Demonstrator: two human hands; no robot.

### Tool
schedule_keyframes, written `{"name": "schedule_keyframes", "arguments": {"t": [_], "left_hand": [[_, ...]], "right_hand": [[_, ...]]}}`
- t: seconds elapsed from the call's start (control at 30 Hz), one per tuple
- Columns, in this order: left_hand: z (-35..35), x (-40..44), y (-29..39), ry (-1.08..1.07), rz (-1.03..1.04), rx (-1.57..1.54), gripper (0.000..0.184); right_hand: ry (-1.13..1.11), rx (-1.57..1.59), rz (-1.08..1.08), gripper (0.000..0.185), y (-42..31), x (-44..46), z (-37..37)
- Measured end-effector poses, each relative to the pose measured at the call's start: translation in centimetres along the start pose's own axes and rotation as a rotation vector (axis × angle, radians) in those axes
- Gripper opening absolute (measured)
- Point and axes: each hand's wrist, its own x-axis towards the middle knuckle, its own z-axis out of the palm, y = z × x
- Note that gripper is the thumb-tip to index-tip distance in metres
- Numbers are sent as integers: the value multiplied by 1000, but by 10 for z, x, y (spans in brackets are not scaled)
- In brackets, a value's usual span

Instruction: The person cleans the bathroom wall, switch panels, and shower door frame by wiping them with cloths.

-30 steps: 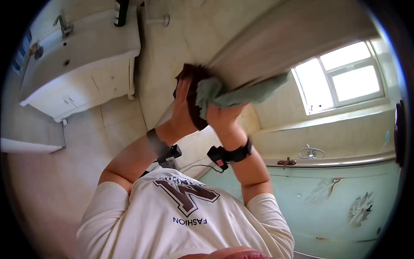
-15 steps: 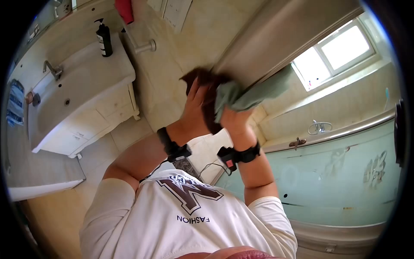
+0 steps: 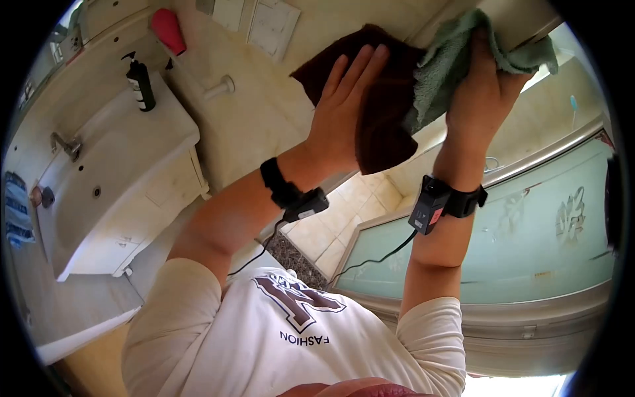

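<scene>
My left hand [image 3: 340, 122] lies with its fingers stretched over a dark brown cloth [image 3: 390, 132], holding it against the beige upright frame; the thumb is hidden by the cloth. My right hand [image 3: 483, 96] is wrapped in a grey-green cloth [image 3: 440, 73], gripping it around the other side of the frame [image 3: 522, 23]. The two cloths meet side by side between my hands. Black straps with small boxes sit on both wrists, a thin cable running from each.
To the left stands a white washbasin [image 3: 132, 149] with a tap [image 3: 66, 145] and a dark pump bottle [image 3: 139, 83]. A pink object [image 3: 169, 32] is by the wall, near a wall-mounted holder [image 3: 221, 87]. At right is a bathtub with a pale green panel [image 3: 509, 231].
Both hands and their cloths have moved up and to the right along the frame, farther from my body. The brown cloth is spread wider, and the view has shifted.
</scene>
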Motion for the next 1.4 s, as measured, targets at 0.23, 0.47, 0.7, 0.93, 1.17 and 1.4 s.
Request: {"name": "schedule_keyframes", "arguments": {"t": [0.23, 0.47, 0.7, 0.93, 1.17, 1.4], "left_hand": [[-5, -36, -10, -158, -145, -17, 61], [-5, -90, -26, -218, -97, 64, 55], [-4, -128, -41, -306, -88, 72, 59], [-7, -144, -54, -413, -94, -10, 56], [-15, -40, -68, -107, 69, -39, 55], [-6, 67, -56, 163, 330, 29, 65]], "right_hand": [[7, -265, -26, 20, 33, -97, -5], [-75, -312, 24, 19, 53, -172, -7], [-215, -445, 230, 75, 54, -210, -8], [-60, -336, 152, 48, 57, -224, 1], [-21, -386, 12, 30, 65, -228, 0], [-98, -334, 72, 32, 78, -245, -8]]}}
